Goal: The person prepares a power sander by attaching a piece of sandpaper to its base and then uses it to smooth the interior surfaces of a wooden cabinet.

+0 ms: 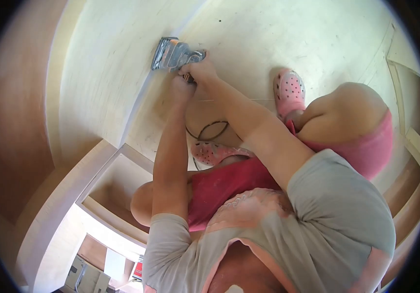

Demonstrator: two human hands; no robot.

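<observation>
A dusty grey-blue electric sander is held with its flat pad side toward the pale wall panel on the left, near the seam with the pale surface beneath me. My right hand is wrapped round the rear of its body. Just below it, my left hand is closed round the lower part of the handle. Fingers of both hands are partly hidden by the tool and each other. A dark cord loops behind the hands.
My feet in pink clogs stand close by, with my bent knees on either side of my arms. A wooden compartment with a curved edge lies at lower left. Framed wooden openings line the right side.
</observation>
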